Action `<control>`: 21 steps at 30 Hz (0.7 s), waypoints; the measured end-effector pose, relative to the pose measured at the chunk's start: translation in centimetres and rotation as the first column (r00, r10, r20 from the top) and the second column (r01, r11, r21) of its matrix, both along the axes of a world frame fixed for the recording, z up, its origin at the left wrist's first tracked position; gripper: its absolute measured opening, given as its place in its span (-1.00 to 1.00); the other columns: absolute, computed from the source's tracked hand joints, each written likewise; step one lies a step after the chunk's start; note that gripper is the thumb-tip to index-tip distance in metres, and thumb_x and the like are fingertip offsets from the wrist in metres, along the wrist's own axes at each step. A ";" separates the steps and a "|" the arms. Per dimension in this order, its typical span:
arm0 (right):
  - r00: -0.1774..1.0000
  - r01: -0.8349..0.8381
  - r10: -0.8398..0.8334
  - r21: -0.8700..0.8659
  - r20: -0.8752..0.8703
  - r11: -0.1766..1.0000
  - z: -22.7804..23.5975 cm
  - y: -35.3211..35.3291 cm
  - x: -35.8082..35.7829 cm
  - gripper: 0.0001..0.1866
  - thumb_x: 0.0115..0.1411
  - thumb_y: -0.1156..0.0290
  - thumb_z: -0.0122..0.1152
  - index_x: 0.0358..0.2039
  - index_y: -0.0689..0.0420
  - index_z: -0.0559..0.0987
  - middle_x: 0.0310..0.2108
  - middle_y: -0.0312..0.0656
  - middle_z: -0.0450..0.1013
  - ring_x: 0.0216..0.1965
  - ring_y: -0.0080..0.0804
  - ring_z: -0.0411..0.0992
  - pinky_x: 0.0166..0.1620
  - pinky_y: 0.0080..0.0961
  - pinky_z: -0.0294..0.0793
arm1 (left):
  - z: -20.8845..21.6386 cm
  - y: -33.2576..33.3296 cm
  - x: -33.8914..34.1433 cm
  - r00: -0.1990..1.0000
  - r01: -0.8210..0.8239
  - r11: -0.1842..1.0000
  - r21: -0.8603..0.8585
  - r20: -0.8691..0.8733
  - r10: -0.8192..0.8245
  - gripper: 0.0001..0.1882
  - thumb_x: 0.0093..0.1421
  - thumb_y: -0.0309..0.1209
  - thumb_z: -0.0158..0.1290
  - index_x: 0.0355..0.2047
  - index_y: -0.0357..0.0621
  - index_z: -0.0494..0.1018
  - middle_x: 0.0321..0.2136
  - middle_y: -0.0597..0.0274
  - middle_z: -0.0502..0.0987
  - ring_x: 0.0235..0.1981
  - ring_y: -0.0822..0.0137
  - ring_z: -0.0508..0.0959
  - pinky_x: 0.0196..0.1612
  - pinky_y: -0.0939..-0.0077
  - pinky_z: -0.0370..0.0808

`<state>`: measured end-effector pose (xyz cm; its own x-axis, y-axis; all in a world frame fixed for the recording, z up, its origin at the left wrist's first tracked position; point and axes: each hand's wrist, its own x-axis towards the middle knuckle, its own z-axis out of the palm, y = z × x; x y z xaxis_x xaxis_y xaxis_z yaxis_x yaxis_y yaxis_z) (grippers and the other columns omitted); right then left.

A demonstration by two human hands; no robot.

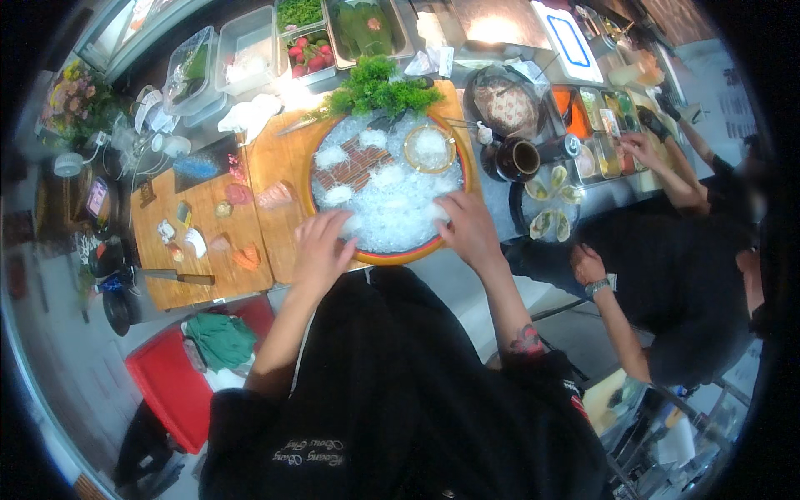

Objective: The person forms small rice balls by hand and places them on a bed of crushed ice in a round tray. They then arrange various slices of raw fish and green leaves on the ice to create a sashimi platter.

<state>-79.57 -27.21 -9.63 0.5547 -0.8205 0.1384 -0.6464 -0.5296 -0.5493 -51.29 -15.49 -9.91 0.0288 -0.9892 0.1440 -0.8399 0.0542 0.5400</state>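
Observation:
A round wooden tub [439,247] full of crushed ice [392,221] stands in front of me on a wooden board. My left hand [323,243] lies over its near left rim, fingers apart and tips at the ice. Across from it, my right hand [469,227] rests at the near right rim, its thumb and fingers spread at the ice. Neither hand visibly holds anything loose. On the ice are a small brown slatted mat [354,165], several white shredded mounds [332,157] and a round woven basket [430,149] with a white heap. Curly green herbs [379,90] cover the far rim.
Left, a cutting board [158,229] bears pieces of fish [247,256] and a knife [177,276]. Containers of radishes [310,55] and greens line the back. Right are a dark jar [518,158], a plate of oysters [543,223] and a co-worker's arm [612,321].

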 end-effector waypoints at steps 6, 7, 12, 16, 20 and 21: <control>0.999 0.038 -0.037 -0.022 0.014 0.999 3.3 0.6 -0.6 -0.68 0.08 0.45 0.45 -0.12 0.14 0.63 -0.17 -0.10 0.55 -0.09 -0.01 0.50 0.02 -0.12 0.47 | -2.3 1.1 0.5 0.999 -0.050 0.999 0.006 -0.006 0.050 -0.52 0.14 -0.38 0.31 0.09 -0.06 0.52 -0.01 0.15 0.54 0.07 0.04 0.50 0.09 0.12 0.37; 0.998 0.052 -0.052 -0.009 0.028 0.999 3.7 0.4 -0.7 -0.70 0.09 0.44 0.46 -0.14 0.15 0.64 -0.19 -0.09 0.56 -0.10 -0.01 0.51 0.01 -0.14 0.48 | -2.5 1.0 0.5 0.999 -0.052 0.999 0.017 -0.015 0.052 -0.53 0.14 -0.39 0.32 0.08 -0.06 0.52 -0.02 0.14 0.54 0.06 0.04 0.50 0.09 0.12 0.37; 0.980 0.138 -0.148 0.083 0.133 0.987 6.4 -2.1 1.1 -0.77 0.19 0.44 0.44 -0.16 0.17 0.64 -0.29 -0.04 0.56 -0.25 -0.07 0.58 -0.14 -0.30 0.56 | -2.3 0.5 1.2 0.990 -0.016 1.000 0.019 -0.139 0.019 -0.58 0.14 -0.40 0.32 0.02 -0.07 0.55 -0.03 0.12 0.53 0.06 0.05 0.51 0.10 0.12 0.38; 0.942 0.009 -0.067 0.175 0.328 0.984 9.4 -3.3 8.7 -0.78 0.17 0.48 0.46 -0.18 0.20 0.63 -0.38 -0.13 0.50 -0.37 -0.32 0.53 -0.22 -0.44 0.54 | 0.0 2.0 4.7 0.885 -0.078 0.996 -0.040 -0.463 0.051 -0.59 0.15 -0.46 0.37 0.00 -0.08 0.52 -0.05 0.14 0.49 0.00 0.15 0.54 0.02 0.30 0.50; 0.924 -0.201 0.183 0.020 0.336 0.979 10.3 -8.6 20.1 -0.75 0.18 0.45 0.45 -0.15 0.19 0.63 -0.37 -0.11 0.53 -0.33 -0.24 0.55 -0.19 -0.38 0.56 | 1.8 4.8 12.0 0.554 -0.393 0.918 0.053 -0.783 0.283 -0.72 0.24 -0.53 0.28 -0.08 -0.10 0.48 -0.08 0.30 0.47 -0.06 0.41 0.51 0.02 0.47 0.48; 0.899 -0.244 0.234 -0.021 0.370 0.970 9.7 -11.1 23.9 -0.76 0.19 0.42 0.43 -0.14 0.18 0.63 -0.36 -0.10 0.54 -0.31 -0.18 0.56 -0.18 -0.33 0.57 | 2.1 5.5 14.4 0.400 -0.447 0.888 0.105 -0.865 0.303 -0.76 0.26 -0.55 0.25 -0.11 -0.11 0.47 -0.09 0.34 0.46 -0.07 0.48 0.48 0.02 0.52 0.47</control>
<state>-55.66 -38.28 0.10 0.6485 -0.6754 0.3511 -0.2523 -0.6259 -0.7379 -36.89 -10.02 -7.79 0.5687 -0.8205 -0.0580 0.0718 -0.0208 0.9972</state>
